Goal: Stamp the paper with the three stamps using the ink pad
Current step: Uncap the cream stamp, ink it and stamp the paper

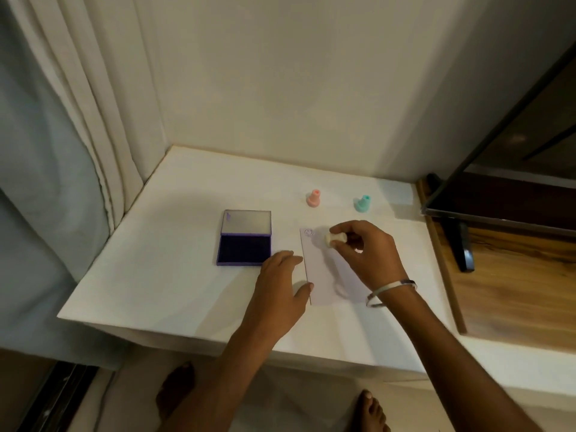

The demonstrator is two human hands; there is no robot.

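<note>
A white sheet of paper point(324, 275) lies on the white table point(162, 275), with one small round mark near its top left corner. My right hand point(364, 251) pinches a cream stamp point(335, 239) tilted sideways just above the paper's upper part. My left hand point(280, 282) rests flat on the table, its thumb and fingertips at the paper's left edge. The purple ink pad point(244, 247) lies open left of the paper, lid raised. A pink stamp point(314, 198) and a teal stamp point(362, 203) stand upright behind the paper.
A wall runs behind the table and curtains point(78, 120) hang at the left. A dark screen on a stand point(498, 182) sits on a wooden surface point(514, 291) to the right. Bare feet show on the floor below the table's front edge.
</note>
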